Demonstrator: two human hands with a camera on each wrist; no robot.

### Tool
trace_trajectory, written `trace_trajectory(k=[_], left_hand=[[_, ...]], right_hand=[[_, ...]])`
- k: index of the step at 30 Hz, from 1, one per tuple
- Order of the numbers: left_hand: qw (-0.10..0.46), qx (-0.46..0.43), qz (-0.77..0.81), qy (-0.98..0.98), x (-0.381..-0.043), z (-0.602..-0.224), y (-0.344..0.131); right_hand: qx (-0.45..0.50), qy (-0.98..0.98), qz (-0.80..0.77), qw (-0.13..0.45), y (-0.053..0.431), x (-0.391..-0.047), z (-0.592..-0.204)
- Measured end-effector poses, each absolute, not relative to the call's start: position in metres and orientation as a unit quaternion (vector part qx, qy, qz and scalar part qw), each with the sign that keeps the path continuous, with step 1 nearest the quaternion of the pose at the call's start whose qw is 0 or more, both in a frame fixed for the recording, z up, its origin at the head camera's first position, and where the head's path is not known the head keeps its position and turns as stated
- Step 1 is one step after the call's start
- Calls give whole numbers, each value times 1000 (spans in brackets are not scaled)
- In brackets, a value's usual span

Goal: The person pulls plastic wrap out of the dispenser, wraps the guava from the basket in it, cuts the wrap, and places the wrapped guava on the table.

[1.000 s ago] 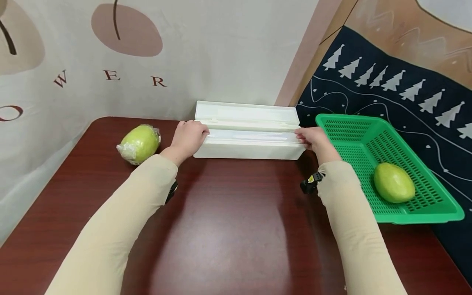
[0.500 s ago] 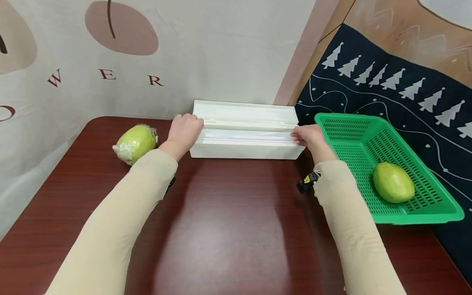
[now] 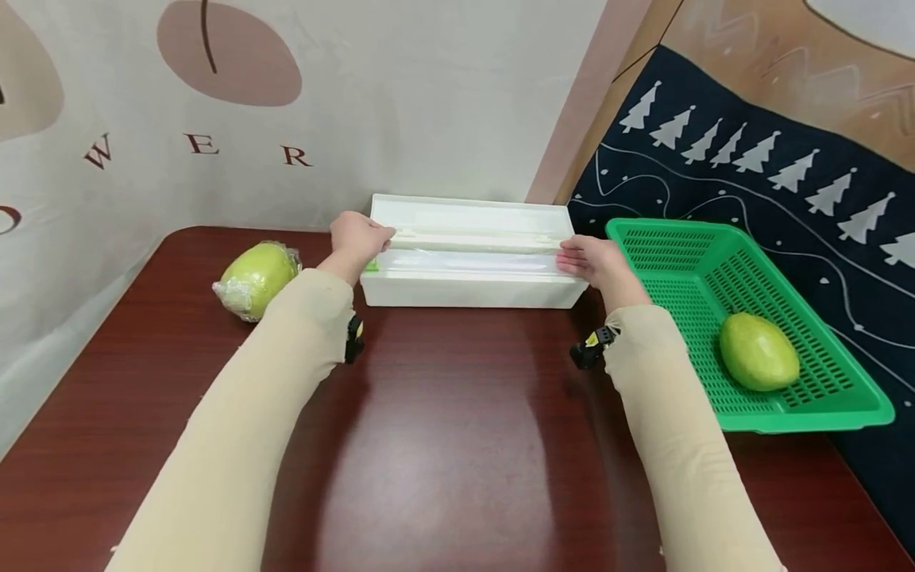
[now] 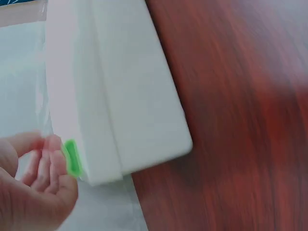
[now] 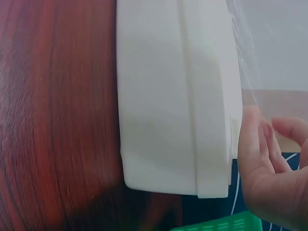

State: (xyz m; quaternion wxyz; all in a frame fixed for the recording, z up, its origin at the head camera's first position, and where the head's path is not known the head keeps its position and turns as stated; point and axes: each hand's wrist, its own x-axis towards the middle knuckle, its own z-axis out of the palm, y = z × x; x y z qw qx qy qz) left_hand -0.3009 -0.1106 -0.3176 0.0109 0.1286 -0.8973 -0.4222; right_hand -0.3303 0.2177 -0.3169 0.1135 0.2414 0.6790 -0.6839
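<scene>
A long white cling film dispenser lies at the table's far edge, its lid raised. Clear cling film spans its top between both hands. My left hand pinches the film's left end between thumb and fingers, just above a green slide cutter. At the dispenser's right end, my right hand holds the other end of the film; its fingers are fairly straight, and in the right wrist view the film's edge runs to the fingertips. The exact grip there is partly hidden.
A yellow-green fruit wrapped in film sits left of the dispenser. To the right stands a green plastic basket holding an unwrapped yellow-green fruit. Pale printed cloth hangs behind the brown table.
The left hand has turned and shifted slightly, uncovering the dispenser's left end and the green cutter. The right hand has moved slightly left, its fingers straighter. The head view has shifted a little.
</scene>
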Motion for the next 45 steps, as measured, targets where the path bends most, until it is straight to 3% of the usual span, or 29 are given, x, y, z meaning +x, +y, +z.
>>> trace_trajectory(k=[7,15,26,45], left_hand=[[14,243,-558,-793,-302,-312,-99],[27,293,-673,-679,-306,-309,-94],[16,286,-765,-576,-312,-287,-98],[55,253,-842,-473,-307,-253,-102]], right_hand=[[275,627,-724,82,215,-331,-320],[255,587,-765,75,224,-331,-313],[224,576,-782,80,233,-332,-290],[162,555,-814,56,238,-333,-258]])
